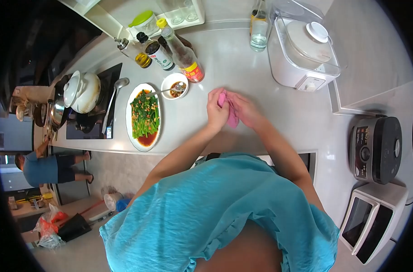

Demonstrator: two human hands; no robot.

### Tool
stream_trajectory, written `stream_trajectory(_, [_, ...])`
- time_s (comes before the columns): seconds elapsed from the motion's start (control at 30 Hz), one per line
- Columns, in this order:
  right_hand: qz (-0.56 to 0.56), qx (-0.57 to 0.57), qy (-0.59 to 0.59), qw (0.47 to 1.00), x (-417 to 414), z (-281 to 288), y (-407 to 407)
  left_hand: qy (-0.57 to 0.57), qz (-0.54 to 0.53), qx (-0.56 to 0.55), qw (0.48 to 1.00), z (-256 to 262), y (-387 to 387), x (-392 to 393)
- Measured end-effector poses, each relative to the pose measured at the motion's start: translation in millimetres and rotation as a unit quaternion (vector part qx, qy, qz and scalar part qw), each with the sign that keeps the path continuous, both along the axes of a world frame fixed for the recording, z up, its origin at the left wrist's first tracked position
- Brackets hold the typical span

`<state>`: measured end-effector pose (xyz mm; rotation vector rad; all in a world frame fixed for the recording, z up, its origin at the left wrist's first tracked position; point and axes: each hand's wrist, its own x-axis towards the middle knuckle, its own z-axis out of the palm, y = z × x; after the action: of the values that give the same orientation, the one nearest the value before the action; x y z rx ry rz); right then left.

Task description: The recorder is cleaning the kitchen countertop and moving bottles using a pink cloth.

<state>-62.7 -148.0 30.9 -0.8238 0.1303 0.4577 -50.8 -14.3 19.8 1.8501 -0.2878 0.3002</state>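
Observation:
Both of my hands meet over the counter, around a crumpled pink cloth (232, 117). My left hand (217, 110) is closed on the cloth, part of which pokes up between thumb and fingers. Against the cloth's other side rests my right hand (245, 108), its fingers partly hidden, so its grip is hard to judge. Left of them stands a white bowl (166, 82) of dark sauce with chopped bits and a metal spoon (179, 87). Beside it, an oval plate (129, 112) carries dressed green stalk vegetables (145, 119) in brown sauce.
Behind the bowl stand a sauce bottle (187, 56), a soy sauce bottle (159, 54) and an oil bottle (135, 52). A ladle (113, 102) and white pot (87, 93) are at the cooktop (90, 127). Right are a white appliance (291, 68) and rice cooker (376, 149). Another person (44, 168) stands far left.

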Motion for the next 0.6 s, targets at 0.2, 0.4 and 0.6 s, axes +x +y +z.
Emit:
stream_trajectory(0.2, [-0.074, -0.415, -0.102, 0.901, -36, 14, -93, -0.065, 0.063, 0.086, 0.992, 15, -12, 39])
stream_trajectory(0.4, [-0.279, -0.621, -0.029, 0.732, -113, -8, -198, -0.084, -0.034, 0.372, 0.924, -38, -9, 44])
stream_trajectory(0.6, [-0.301, -0.817, -0.086, 0.484, -137, -28, -233, -0.045, -0.022, 0.404, 0.914, -34, -49, 103])
